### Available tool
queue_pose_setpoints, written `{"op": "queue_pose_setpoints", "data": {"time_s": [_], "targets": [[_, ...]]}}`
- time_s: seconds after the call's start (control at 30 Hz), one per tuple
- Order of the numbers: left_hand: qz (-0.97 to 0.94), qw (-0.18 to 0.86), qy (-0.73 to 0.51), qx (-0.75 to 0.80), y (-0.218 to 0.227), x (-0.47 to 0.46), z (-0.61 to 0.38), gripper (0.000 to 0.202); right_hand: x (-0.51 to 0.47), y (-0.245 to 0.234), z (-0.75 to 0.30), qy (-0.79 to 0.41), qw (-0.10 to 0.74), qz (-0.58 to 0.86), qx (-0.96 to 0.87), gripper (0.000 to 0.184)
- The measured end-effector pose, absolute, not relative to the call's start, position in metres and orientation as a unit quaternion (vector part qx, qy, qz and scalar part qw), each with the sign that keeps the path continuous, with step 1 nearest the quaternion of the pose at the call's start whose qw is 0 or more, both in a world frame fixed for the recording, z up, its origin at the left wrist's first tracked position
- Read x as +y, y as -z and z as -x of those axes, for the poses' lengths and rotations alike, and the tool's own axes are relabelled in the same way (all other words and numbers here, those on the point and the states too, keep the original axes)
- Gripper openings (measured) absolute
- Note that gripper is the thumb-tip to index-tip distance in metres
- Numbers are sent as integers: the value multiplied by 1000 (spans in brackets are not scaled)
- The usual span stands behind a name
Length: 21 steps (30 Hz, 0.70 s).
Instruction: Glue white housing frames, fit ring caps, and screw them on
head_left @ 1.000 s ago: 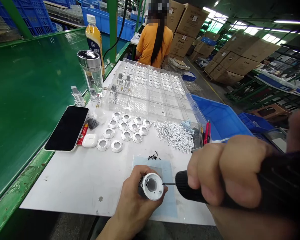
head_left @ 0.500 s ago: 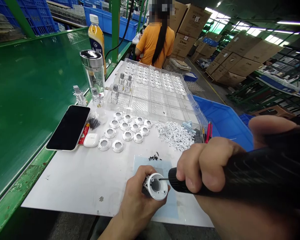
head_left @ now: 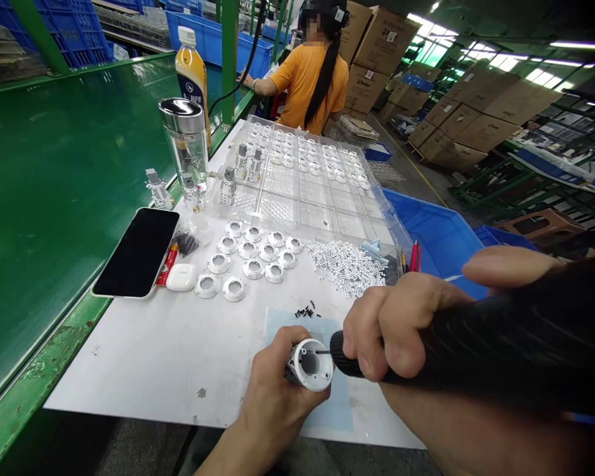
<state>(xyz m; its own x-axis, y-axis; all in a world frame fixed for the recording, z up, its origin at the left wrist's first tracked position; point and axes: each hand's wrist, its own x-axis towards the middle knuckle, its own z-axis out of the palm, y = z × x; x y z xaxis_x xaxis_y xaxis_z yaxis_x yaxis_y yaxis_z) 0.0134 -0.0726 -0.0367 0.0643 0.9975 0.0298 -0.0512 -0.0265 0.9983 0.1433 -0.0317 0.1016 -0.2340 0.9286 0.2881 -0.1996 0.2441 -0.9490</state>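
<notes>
Wrapped in my left hand [head_left: 272, 383] is a white cylindrical housing [head_left: 305, 380], its open round end turned up toward me. My right hand [head_left: 396, 324] grips a black electric screwdriver [head_left: 456, 350] that lies almost level. The thin bit reaches from the right into the mouth of the housing; whether it sits on a screw I cannot tell. Under both hands lies a light blue sheet [head_left: 340, 410], and several small black screws [head_left: 306, 311] are scattered at its far edge.
Beyond lie several white rings [head_left: 234, 289], a heap of small white parts [head_left: 347, 264] and a clear compartment tray [head_left: 322, 211]. A phone [head_left: 139, 252], a glass tumbler [head_left: 186, 149] and a bottle [head_left: 191, 73] line the left edge. One co-worker [head_left: 307, 82] sits beyond; a blue bin [head_left: 426, 225] stands right.
The screwdriver and my right hand have shifted slightly left, and the bit's place in the housing has changed little. The co-worker has stretched an arm out to the left.
</notes>
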Motion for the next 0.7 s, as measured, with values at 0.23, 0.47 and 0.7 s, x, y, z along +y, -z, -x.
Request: {"op": "queue_pose_setpoints", "data": {"time_s": [0.23, 0.47, 0.7], "targets": [[-508, 523, -500, 467, 35, -74, -13, 27, -24, -96, -136, -491, 572, 284, -593, 29], [-506, 535, -487, 470, 35, -74, -12, 25, -29, -94, -152, -602, 532, 312, -507, 60], [-496, 543, -487, 471, 35, -74, -15, 26, -25, -107, -135, -608, 532, 278, -519, 35]]}}
